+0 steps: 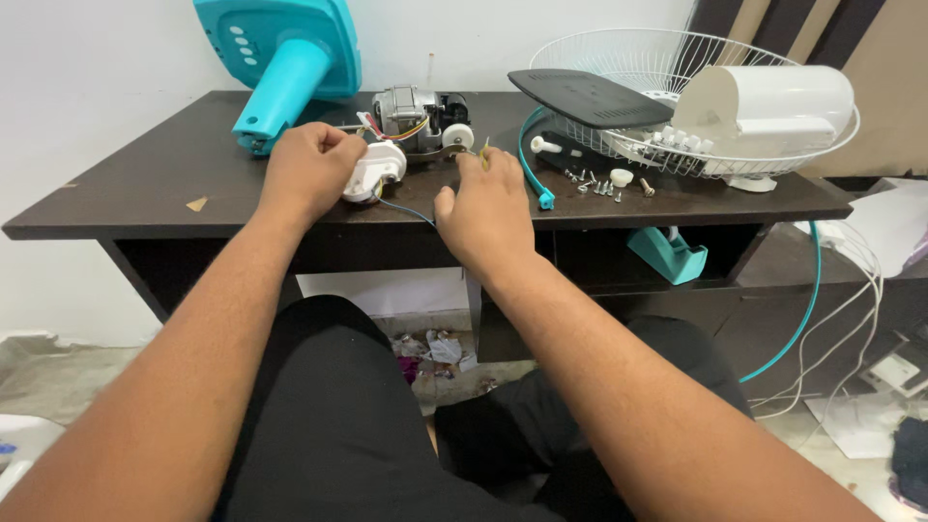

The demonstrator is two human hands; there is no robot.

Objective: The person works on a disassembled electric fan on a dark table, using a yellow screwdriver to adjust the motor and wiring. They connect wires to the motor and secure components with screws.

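— While the left hand (311,169) is clenched around the small white plastic housing (375,170) on the dark wooden counter (145,184), what's the right hand (488,208) doing?
— Pinching a thin brass-coloured piece (484,155) beside the grey metal motor (411,118). A tug could strain the blue wire (404,210), I'd judge.

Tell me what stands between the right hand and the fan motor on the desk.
Nothing solid does. The right hand rests just in front of the fan motor, pinching a small yellowish piece whose kind I cannot tell. Only thin wires cross the dark desk there. The left hand grips a white part off to the side.
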